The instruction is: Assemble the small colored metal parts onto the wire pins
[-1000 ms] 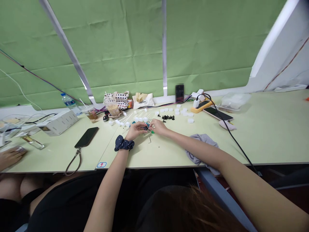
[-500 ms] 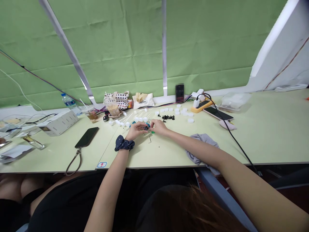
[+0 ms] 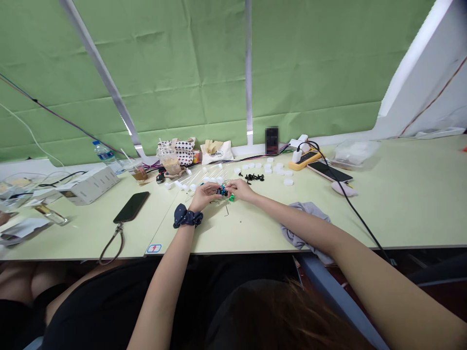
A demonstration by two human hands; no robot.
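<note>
My left hand [image 3: 205, 195], with a dark dotted scrunchie [image 3: 187, 216] at its wrist, is closed on a small black and blue part [image 3: 221, 191]. From the other side, my right hand [image 3: 239, 189] pinches at the same part; its fingertips partly cover it. A small green piece [image 3: 231, 198] shows just below the right fingertips. On the table under the hands lies a thin L-shaped hex key [image 3: 226, 210]. Behind the hands are several white round caps [image 3: 185, 187] on thin clear sticks, and a cluster of black screw-like pieces [image 3: 254, 177].
Loose white discs [image 3: 288, 182] lie beyond the right hand. A grey cloth [image 3: 306, 214] lies under my right forearm. A phone with a strap [image 3: 132, 207] is at left, another phone [image 3: 330, 171] at right beside a yellow device [image 3: 304, 159] and black cable. Drink cups [image 3: 171, 164] stand behind.
The black and blue part has turned a little between my hands and shows more of its face. More of the green piece is visible. Both hands stay nearly in place.
</note>
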